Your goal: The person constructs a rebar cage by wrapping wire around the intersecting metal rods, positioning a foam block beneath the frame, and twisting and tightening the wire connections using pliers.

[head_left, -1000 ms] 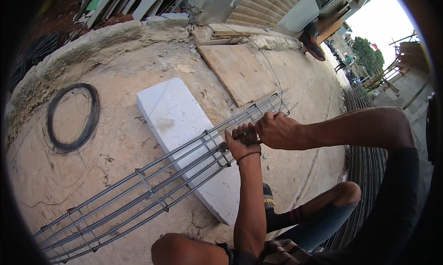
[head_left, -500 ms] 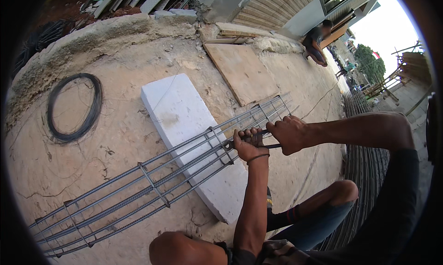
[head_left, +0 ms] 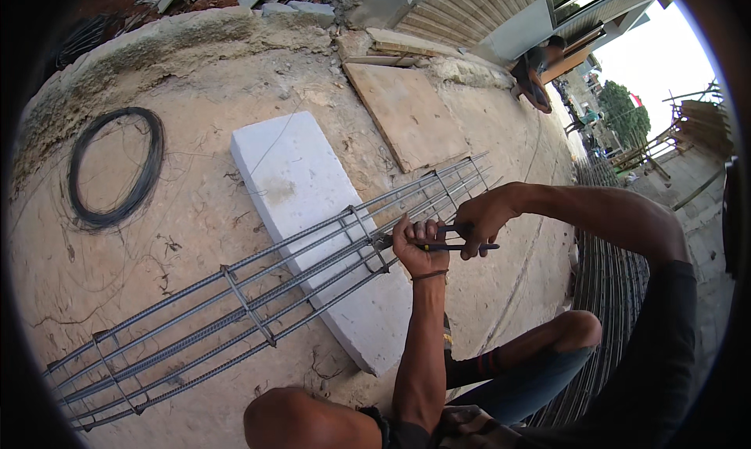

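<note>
A long cage of ribbed steel bars [head_left: 235,314] with square stirrups runs diagonally across the ground, resting over a white block [head_left: 285,167]. At a stirrup above the block is a pair of dark pincers [head_left: 490,247], its jaws mostly hidden by my hand. My left hand [head_left: 420,246] is closed round the pincers near the head, beside the bars. Farther right, my right hand [head_left: 486,214] grips the handles, which stand apart with one tip poking out past the fingers. Any tie wire at the jaws is too small to make out.
A coil of thin dark wire [head_left: 160,156] lies at the left. Beyond the block is a plywood sheet [head_left: 407,114] near a rough concrete ledge [head_left: 211,38]. Bundled long bars [head_left: 610,285] lie to the right. Another person [head_left: 533,73] squats by the wall at the back.
The pincers' handles have spread apart, and my right hand has turned, with its fingers now pointing down over them. My left hand keeps its hold. The whole view has shifted slightly.
</note>
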The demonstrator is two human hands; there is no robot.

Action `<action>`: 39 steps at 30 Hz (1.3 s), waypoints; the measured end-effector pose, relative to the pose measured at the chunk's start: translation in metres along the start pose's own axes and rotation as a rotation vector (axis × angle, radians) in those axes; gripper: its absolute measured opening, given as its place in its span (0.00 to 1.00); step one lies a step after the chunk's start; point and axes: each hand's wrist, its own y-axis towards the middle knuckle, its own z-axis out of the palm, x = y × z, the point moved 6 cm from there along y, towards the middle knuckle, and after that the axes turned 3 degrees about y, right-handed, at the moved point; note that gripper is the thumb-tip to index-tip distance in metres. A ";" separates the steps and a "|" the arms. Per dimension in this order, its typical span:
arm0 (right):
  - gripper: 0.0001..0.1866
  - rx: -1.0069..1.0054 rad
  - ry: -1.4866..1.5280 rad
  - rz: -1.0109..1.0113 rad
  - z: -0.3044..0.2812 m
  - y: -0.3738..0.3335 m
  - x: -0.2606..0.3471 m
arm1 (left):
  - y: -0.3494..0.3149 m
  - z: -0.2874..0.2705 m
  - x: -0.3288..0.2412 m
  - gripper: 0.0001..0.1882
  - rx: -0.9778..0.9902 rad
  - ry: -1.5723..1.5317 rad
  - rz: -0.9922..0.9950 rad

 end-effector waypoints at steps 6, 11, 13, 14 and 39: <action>0.12 -0.088 -0.151 0.041 0.009 0.012 -0.001 | -0.001 0.003 -0.004 0.13 -0.143 0.034 0.112; 0.11 -0.685 -0.797 -0.168 0.014 -0.006 0.017 | -0.009 0.009 0.001 0.30 -0.308 0.096 0.118; 0.15 -0.748 -0.885 -0.100 0.026 -0.007 0.012 | -0.011 0.022 0.008 0.22 -0.450 0.087 0.090; 0.15 -0.860 -0.867 -0.141 0.029 -0.012 0.013 | -0.005 0.015 0.008 0.16 -0.453 0.067 0.047; 0.16 -1.142 -1.221 -0.231 0.042 -0.035 0.023 | -0.009 -0.003 0.008 0.11 -0.408 0.100 0.018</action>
